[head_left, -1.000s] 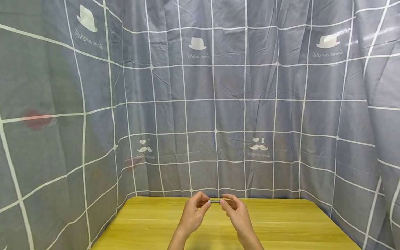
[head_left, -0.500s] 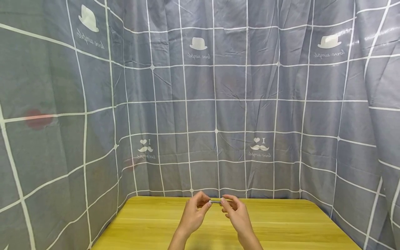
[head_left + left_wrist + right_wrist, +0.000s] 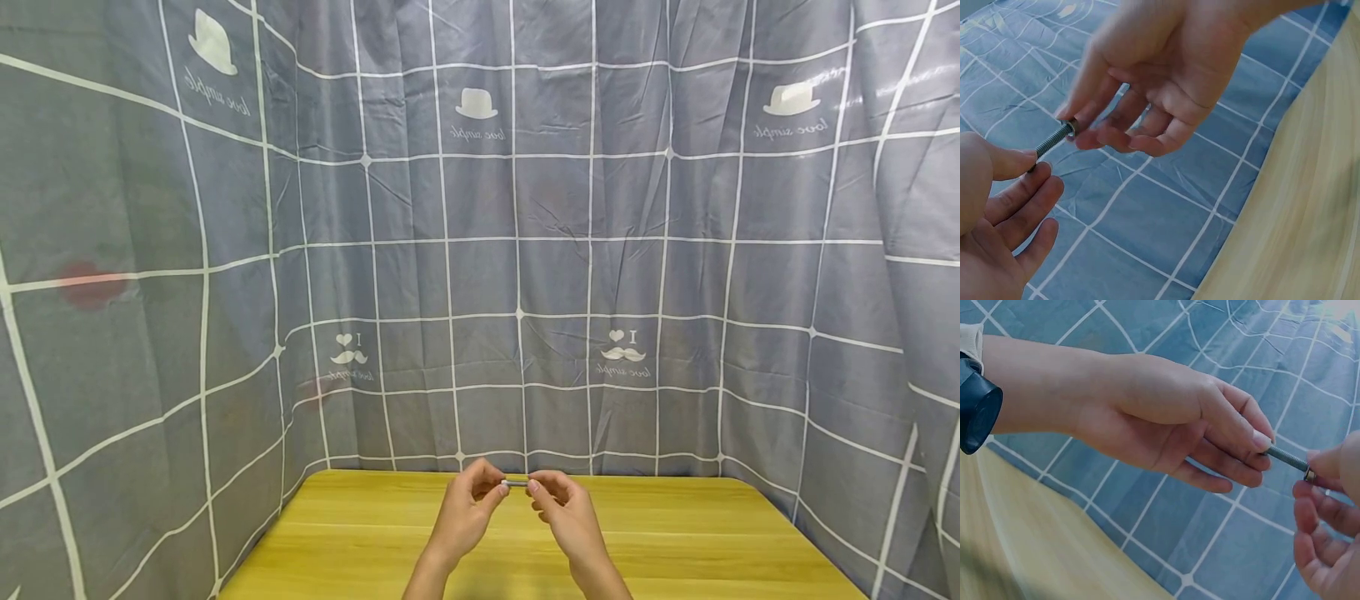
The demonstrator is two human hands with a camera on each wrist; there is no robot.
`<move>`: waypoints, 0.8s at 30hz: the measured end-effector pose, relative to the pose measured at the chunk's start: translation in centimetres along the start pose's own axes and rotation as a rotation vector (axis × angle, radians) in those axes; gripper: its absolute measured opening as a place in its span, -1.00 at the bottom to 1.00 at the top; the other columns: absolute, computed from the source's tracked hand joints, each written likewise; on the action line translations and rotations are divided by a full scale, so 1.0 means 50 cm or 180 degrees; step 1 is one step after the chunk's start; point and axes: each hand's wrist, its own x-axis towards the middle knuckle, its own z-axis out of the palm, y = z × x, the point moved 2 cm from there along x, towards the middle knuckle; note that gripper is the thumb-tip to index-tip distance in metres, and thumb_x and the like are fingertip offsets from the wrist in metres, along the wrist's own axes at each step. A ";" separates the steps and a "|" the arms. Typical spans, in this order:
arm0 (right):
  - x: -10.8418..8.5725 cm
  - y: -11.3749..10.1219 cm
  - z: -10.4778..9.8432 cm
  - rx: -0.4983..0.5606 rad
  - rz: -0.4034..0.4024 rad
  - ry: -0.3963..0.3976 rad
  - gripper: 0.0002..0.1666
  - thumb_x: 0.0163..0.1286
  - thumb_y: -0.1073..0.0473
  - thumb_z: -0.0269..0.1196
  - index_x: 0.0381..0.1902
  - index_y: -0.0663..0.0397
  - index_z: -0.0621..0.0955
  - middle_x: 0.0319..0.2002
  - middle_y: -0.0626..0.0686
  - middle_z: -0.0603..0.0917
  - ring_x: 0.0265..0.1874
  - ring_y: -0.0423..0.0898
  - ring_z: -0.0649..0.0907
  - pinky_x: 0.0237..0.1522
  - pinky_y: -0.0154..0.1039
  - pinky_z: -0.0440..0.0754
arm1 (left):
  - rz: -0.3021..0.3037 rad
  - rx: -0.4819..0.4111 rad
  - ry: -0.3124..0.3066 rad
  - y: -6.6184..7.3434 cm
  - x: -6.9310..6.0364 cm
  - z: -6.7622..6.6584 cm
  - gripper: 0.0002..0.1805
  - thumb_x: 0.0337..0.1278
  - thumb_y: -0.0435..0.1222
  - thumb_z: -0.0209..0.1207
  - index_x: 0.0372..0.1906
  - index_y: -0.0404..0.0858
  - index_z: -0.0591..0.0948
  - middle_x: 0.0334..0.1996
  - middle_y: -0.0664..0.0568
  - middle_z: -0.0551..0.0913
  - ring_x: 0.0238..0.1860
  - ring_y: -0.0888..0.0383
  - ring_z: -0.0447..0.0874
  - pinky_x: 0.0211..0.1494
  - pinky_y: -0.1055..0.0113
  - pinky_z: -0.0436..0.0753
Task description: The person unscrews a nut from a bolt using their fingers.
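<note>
A grey threaded bolt (image 3: 1051, 142) is held level between the two hands above the table. My left hand (image 3: 463, 512) pinches one end between thumb and index finger. A small brass-tinted nut (image 3: 1309, 475) sits around the other end, and the thumb and index finger of my right hand (image 3: 567, 511) pinch there, partly covering it. Between the two grips the bare thread shows. In the left wrist view the other fingers of the right hand (image 3: 1160, 81) curl loosely below. The bolt end inside the left fingertips is hidden.
The yellow wood-grain table (image 3: 360, 533) spreads below both hands. A grey curtain (image 3: 555, 275) with white grid lines hangs behind it and along the sides. A dark device (image 3: 979, 406) is strapped on the left wrist.
The right hand's fingers shift slightly outward, then back in toward the left hand, with the index finger now more bent. The left hand keeps its pinch nearly still.
</note>
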 end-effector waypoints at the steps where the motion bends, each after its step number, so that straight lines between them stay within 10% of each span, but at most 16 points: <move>1: 0.000 -0.001 0.000 0.0002 -0.0026 -0.0002 -0.71 0.49 0.20 0.33 0.03 0.30 0.65 -0.17 0.11 0.72 -0.25 -0.03 0.63 -0.16 -0.14 0.60 | -0.0005 -0.0046 0.0006 -0.002 0.000 0.000 -0.93 0.34 -0.52 0.25 -0.20 -0.34 0.60 -0.26 -0.07 0.70 -0.21 0.04 0.73 -0.04 0.28 0.64; 24: 0.001 0.002 -0.004 -0.0165 -0.0143 0.0138 -0.69 0.53 0.16 0.30 -0.01 0.35 0.65 -0.26 0.05 0.72 -0.23 -0.08 0.61 -0.22 -0.20 0.56 | -0.0097 -0.0070 0.0020 -0.003 -0.001 -0.001 -0.94 0.33 -0.48 0.28 -0.20 -0.32 0.63 -0.27 -0.07 0.70 -0.22 0.09 0.72 -0.02 0.29 0.64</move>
